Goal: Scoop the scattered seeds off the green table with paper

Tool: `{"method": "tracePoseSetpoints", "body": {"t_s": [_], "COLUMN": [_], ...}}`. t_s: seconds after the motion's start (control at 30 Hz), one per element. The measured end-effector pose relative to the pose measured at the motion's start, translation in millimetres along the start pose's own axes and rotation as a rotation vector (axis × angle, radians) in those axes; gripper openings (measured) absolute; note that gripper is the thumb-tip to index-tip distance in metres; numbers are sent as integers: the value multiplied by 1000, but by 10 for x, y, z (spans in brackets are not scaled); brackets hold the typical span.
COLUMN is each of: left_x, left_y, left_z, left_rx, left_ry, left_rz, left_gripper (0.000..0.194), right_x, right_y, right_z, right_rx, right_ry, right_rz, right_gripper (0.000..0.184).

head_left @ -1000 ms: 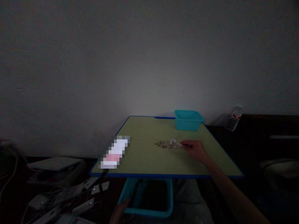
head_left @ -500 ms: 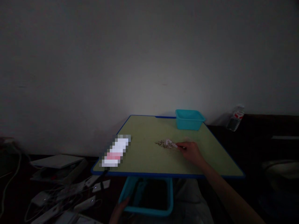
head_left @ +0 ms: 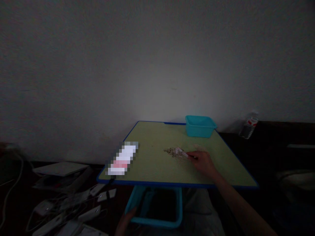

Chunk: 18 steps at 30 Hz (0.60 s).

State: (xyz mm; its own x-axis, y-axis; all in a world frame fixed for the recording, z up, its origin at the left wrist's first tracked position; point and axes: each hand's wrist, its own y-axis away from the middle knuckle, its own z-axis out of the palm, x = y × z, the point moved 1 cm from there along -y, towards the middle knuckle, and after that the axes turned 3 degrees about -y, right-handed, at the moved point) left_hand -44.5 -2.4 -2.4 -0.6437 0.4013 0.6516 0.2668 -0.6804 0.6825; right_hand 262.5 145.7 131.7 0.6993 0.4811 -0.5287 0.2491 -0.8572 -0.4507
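Note:
My right hand [head_left: 202, 163] is closed around the near end of a pale, slim brush-like tool [head_left: 182, 152], low over the table. The tool's exact kind is hard to make out in the dim light. At its far end lies a small scatter of dark crumbs [head_left: 170, 151] on the table's pale top [head_left: 147, 164]. Below the near edge, my left hand [head_left: 127, 220] grips the left side of a turquoise plastic tub [head_left: 157, 223]. The inside of that tub is dark, and its contents cannot be told. Most of my left hand is out of frame or in shadow.
Another turquoise tub [head_left: 200, 127] stands at the table's far right corner. A blurred-out bright phone-like screen [head_left: 123, 159] is at the left edge. Cables and white power strips [head_left: 90, 213] lie at the lower left. A clear bottle [head_left: 249, 127] leans at the right near the wall.
The tool's tip has shifted very slightly right, toward my right hand. My left hand and the tub it grips look unmoved.

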Motion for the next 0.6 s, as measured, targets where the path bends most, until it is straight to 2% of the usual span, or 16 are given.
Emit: {"method": "tracePoseSetpoints", "body": {"t_s": [0.17, 0.27, 0.47, 0.6], "left_x": [-32, -26, -59, -59], "left_y": [-26, -95, -294, -281], "left_z": [-3, -83, -208, -201], "left_rx": [-34, 9, 35, 6], "left_ry": [20, -10, -14, -29], "left_rz": [11, -18, -47, -18], "left_gripper": [54, 52, 66, 71], "right_x": [-10, -42, -71, -35], "right_y": [33, 31, 12, -9], "right_z": [-12, 7, 58, 64], "right_rx": [-22, -37, -16, -8], "right_ry": [0, -7, -26, 2], "right_rz": [10, 5, -9, 5], "right_gripper": [27, 28, 28, 27]}}
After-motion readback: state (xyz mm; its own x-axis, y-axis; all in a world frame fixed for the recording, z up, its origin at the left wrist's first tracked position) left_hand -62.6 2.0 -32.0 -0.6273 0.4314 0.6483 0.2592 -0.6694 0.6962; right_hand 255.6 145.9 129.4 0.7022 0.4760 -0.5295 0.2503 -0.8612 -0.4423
